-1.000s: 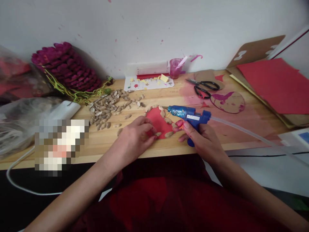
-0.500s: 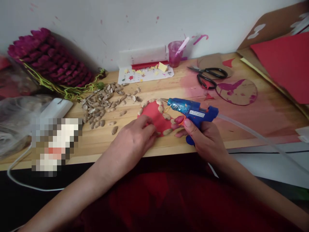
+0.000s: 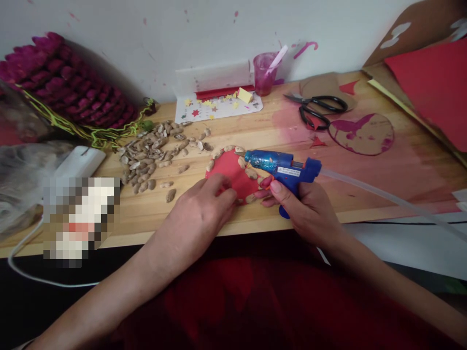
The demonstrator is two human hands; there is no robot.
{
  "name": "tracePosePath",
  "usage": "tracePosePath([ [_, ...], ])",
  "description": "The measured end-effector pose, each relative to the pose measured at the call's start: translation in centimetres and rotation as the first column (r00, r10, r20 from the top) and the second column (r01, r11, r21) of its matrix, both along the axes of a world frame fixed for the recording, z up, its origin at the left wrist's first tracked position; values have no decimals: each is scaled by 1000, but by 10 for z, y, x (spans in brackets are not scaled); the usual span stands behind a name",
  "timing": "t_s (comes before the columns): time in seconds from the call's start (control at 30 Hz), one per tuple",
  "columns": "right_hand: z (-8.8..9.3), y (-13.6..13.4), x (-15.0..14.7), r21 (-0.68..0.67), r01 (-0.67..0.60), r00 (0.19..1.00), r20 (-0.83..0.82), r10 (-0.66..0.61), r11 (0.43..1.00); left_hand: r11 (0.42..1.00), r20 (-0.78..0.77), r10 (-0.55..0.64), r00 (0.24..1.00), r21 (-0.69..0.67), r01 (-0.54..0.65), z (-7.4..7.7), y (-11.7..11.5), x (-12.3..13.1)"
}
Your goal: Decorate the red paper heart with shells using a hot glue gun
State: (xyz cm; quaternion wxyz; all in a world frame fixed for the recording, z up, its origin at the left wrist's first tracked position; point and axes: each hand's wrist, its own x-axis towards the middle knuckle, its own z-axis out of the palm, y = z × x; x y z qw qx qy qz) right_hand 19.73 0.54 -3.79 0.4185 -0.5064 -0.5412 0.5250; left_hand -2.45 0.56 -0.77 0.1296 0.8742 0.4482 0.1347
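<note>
My right hand (image 3: pixel 304 204) grips a blue hot glue gun (image 3: pixel 279 165), with fingers at its orange trigger. The gun's metal nozzle points left, over the upper part of a red paper disc (image 3: pixel 233 170). Peanut shells (image 3: pixel 251 173) line the rim of this disc. At the disc's lower left rests my left hand (image 3: pixel 207 201), its fingers curled together and lying partly over the red surface. Whatever those fingers hold, if anything, is hidden beneath them. A translucent glue stick (image 3: pixel 365 184) runs out from the back of the gun.
Loose peanut shells (image 3: pixel 149 155) are heaped to the left, near a magenta layered craft piece (image 3: pixel 69 87). Black-handled scissors (image 3: pixel 324 104) and a painted cardboard disc (image 3: pixel 365 136) lie at right. A stained plastic cup (image 3: pixel 264 78) stands by the wall. Red sheets (image 3: pixel 434 92) fill the right corner.
The glue gun in my right hand has shifted left, bringing its nozzle over the disc's upper rim. My left hand stays nearly in place. The whole view has shifted slightly.
</note>
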Motion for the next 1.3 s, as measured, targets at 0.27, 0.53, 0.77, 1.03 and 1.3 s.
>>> tracePosePath([
  [0.27, 1, 0, 1, -2, -3, 999, 38, 3, 1000, 1000, -7, 7, 1000, -9, -7, -2, -1, -1],
  [0.53, 0, 0, 0, 36, 4, 999, 44, -5, 999, 998, -110, -11, 994, 56, 17, 5, 0, 2],
  [0.77, -1, 0, 1, 58, -8, 999, 54, 5, 998, 998, -133, -15, 991, 64, 24, 6, -2, 3],
  [1.03, -1, 1, 0, 38, 4, 1000, 27, -5, 999, 999, 202, 39, 979, 28, -46, -8, 2, -23],
  [1.3, 0, 0, -2, 32, 2, 1000, 11, -3, 999, 991, 304, 107, 947, 49, -128, -21, -1, -16],
])
